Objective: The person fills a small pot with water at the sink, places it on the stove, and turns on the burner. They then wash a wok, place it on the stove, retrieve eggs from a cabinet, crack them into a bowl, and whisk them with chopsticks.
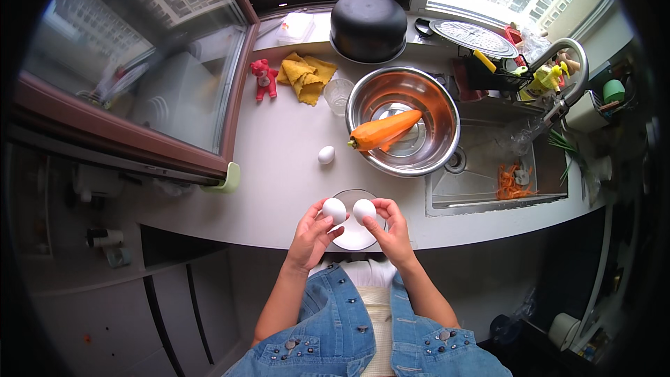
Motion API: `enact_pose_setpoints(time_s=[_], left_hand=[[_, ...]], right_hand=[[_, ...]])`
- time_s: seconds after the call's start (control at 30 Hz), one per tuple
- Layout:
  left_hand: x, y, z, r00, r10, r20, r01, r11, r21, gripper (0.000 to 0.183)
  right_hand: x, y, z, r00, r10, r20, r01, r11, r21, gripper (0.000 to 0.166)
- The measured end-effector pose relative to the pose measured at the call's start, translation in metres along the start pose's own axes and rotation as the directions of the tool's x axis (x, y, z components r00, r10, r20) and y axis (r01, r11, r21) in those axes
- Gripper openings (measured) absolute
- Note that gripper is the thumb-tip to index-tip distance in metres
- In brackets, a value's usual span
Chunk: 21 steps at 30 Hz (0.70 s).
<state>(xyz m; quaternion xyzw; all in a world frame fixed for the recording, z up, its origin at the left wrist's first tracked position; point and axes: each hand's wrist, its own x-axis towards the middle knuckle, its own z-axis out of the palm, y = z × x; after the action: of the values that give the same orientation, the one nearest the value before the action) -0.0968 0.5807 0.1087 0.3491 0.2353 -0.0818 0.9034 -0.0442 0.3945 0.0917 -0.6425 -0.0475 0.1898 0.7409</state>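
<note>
My left hand grips a white egg between thumb and fingers. In my right hand is another white egg, and a small gap separates the two. Both eggs are held over a round bowl near the counter's front edge; my hands hide part of its rim. A third egg lies on the counter a little farther back. Beyond it to the right, a peeled carrot rests across a stainless steel basin, its stem end on the rim.
A sink with orange peelings and a curved faucet is at right. Behind the basin stands a black pot. A drinking glass, yellow cloth and red bear figure sit back left. An opened window sash juts over the counter's left.
</note>
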Motion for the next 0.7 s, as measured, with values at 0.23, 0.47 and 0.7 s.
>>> enact_pose_setpoints(time_s=[0.23,0.47,0.7], left_hand=[[0.005,0.023,0.013,0.934,0.196,0.297,-0.356,0.490,0.796,0.050],[0.010,0.035,0.026,0.873,0.213,0.438,-0.474,0.168,0.864,0.037],[0.012,0.026,0.016,0.865,0.317,0.389,-0.459,0.188,0.868,0.033]], right_hand=[[0.017,-0.015,-0.022,0.950,0.164,0.266,-0.137,0.984,-0.117,0.035],[0.023,-0.023,-0.023,0.920,0.133,0.369,-0.045,0.970,-0.237,0.037],[0.015,-0.031,-0.013,0.972,-0.062,0.225,0.148,0.909,-0.388,0.041]])
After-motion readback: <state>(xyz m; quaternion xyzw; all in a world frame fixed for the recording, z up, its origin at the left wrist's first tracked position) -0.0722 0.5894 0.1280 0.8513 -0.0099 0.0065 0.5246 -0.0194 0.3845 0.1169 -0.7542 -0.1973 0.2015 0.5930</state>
